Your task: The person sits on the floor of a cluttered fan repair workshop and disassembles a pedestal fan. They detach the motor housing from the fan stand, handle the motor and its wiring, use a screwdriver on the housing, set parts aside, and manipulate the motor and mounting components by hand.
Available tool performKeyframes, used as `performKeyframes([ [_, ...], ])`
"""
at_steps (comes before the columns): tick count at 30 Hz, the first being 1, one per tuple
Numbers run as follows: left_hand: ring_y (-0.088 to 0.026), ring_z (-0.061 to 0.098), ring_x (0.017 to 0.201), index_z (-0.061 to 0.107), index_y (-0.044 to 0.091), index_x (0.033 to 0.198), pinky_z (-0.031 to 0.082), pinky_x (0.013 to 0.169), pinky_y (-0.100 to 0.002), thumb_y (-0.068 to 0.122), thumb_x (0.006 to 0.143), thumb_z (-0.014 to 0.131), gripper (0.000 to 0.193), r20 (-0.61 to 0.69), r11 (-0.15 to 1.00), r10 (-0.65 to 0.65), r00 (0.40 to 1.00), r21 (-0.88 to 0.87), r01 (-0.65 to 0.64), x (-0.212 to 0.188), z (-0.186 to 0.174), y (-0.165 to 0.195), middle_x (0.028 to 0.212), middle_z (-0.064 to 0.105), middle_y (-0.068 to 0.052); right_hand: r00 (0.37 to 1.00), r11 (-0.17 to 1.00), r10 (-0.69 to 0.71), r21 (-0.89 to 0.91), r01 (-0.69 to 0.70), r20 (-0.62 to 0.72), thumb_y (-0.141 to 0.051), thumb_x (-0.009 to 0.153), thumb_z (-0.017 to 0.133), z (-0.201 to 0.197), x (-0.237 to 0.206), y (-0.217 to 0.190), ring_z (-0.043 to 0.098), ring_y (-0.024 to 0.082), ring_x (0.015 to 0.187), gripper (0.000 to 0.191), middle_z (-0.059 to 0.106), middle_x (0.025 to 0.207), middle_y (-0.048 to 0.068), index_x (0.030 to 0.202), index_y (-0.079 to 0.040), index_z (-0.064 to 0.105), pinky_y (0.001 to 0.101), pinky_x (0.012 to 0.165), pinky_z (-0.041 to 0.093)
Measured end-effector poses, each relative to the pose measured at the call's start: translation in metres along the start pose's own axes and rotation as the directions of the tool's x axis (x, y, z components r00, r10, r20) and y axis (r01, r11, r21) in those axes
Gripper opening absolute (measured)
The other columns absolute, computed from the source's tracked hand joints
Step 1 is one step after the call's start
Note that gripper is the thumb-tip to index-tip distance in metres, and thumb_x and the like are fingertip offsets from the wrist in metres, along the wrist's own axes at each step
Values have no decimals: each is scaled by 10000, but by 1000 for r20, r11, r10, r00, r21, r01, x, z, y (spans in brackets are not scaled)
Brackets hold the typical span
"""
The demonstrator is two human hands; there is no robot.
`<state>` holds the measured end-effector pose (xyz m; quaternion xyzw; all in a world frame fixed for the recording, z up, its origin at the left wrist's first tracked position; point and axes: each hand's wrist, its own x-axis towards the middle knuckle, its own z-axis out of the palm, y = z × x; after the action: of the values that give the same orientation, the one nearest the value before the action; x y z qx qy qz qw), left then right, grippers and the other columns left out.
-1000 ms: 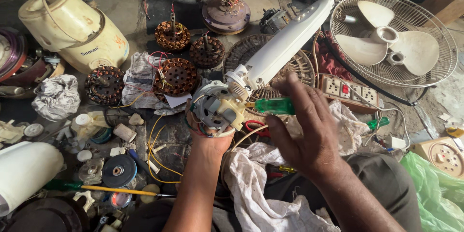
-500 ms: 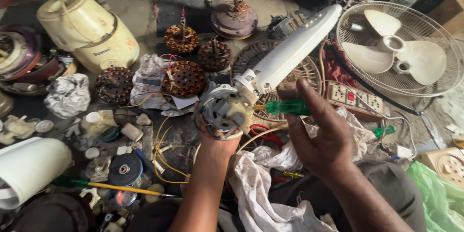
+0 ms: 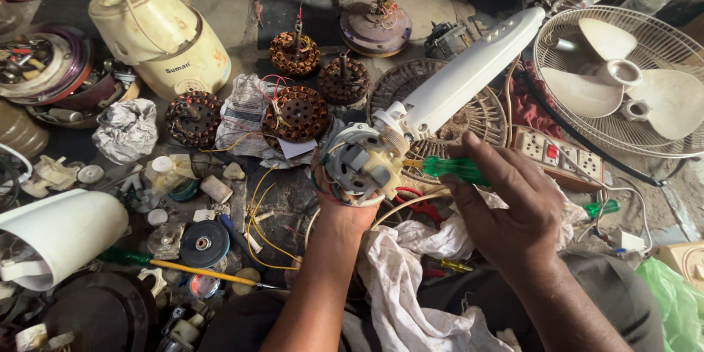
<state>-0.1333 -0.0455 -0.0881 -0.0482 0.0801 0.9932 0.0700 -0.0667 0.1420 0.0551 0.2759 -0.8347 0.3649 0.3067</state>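
My left hand [image 3: 339, 204] grips a small fan motor [image 3: 359, 165] from below, its round metal body facing up. The motor stays joined to a long white fan neck [image 3: 469, 73] that slants up to the right. My right hand [image 3: 506, 209] holds a green-handled screwdriver [image 3: 455, 169], its tip laid against the motor's right side. Yellow and white wires [image 3: 257, 224] trail from the motor toward the ground. A white cloth [image 3: 411, 279] lies over my lap under both arms.
Several copper-wound stators [image 3: 297, 111] lie on the ground beyond the motor. A caged fan head [image 3: 623, 81] with cream blades lies at right beside a power strip [image 3: 561, 155]. A cream jug-shaped housing [image 3: 158, 33] stands at upper left, a white cylinder [image 3: 62, 235] at left among small parts.
The motor and both hands sit slightly lower and more to the right in view. My right hand has shifted along the green screwdriver, keeping its tip at the motor.
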Motion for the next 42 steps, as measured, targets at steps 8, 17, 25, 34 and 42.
performKeyframes([
  [8,-321,624,1196,630,119,1285,491,1049,-538,665,1024,288,696,-69,1000,19,997,20,-18,-4,14,0,1285,660,-110,960,989,34,-147,7,276,-94,825,779,-29,23,-15,772,252,1025,341,760,1163,80,1155,-137,702,334,857,610],
  [17,-326,613,1216,609,151,1338,468,1036,-571,727,952,195,808,-289,995,-89,953,-73,71,-19,31,-2,1314,655,-106,419,798,6,-256,545,908,-171,778,640,-40,71,-32,707,323,770,635,632,853,107,1369,29,525,432,581,586],
  [25,-285,620,1183,596,154,1362,511,988,-503,736,973,216,796,-211,992,-53,976,-126,27,-9,18,-3,1312,646,-86,317,659,317,-448,603,894,-127,867,590,-10,66,-26,713,305,785,544,638,966,117,1406,-98,521,424,599,590],
  [34,-273,631,1172,600,143,1355,536,949,-477,720,974,228,786,-264,992,-61,963,-119,30,-9,16,-3,1314,645,-86,388,716,637,-697,22,666,-372,938,657,-1,65,-19,758,261,748,453,732,806,70,1377,-273,605,428,714,613],
  [42,-270,634,1162,604,129,1346,554,917,-461,712,975,240,781,-275,987,-44,960,-162,-2,-5,6,-11,1314,640,-90,258,557,674,-706,438,692,-367,999,488,10,77,-50,741,262,864,456,730,921,52,1452,-370,532,453,748,611],
])
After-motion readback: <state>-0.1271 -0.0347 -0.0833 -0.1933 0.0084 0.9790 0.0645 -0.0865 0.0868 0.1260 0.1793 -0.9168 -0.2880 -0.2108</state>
